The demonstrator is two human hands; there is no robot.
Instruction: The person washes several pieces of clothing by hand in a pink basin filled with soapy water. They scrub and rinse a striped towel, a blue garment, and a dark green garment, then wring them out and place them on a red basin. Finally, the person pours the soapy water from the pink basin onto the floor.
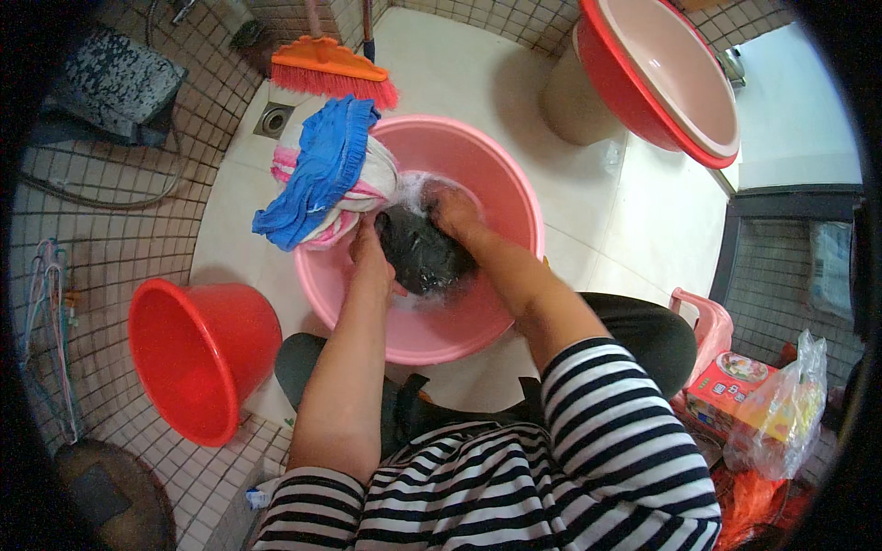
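Observation:
Before me on the tiled floor stands a pink plastic basin (475, 155) with sudsy water in it. A wet dark cloth (424, 255) lies in the water between my hands. My left hand (375, 255) is at the cloth's left side, thumb towards the basin's bottom; how firmly it grips does not show. My right hand (451, 210) reaches into the foam at the cloth's upper right, its fingertips hidden by suds. Over the basin's upper left rim hang a blue garment (327, 169) and a white and pink striped cloth (375, 172).
A red bucket (207, 351) lies tipped at the left. Beyond the basin are an orange broom (331, 65) and a floor drain (274, 120). Large red and pink basins (661, 76) rest on a bucket (575, 96) at upper right. A printed box (730, 386) and plastic bag (785, 413) sit lower right.

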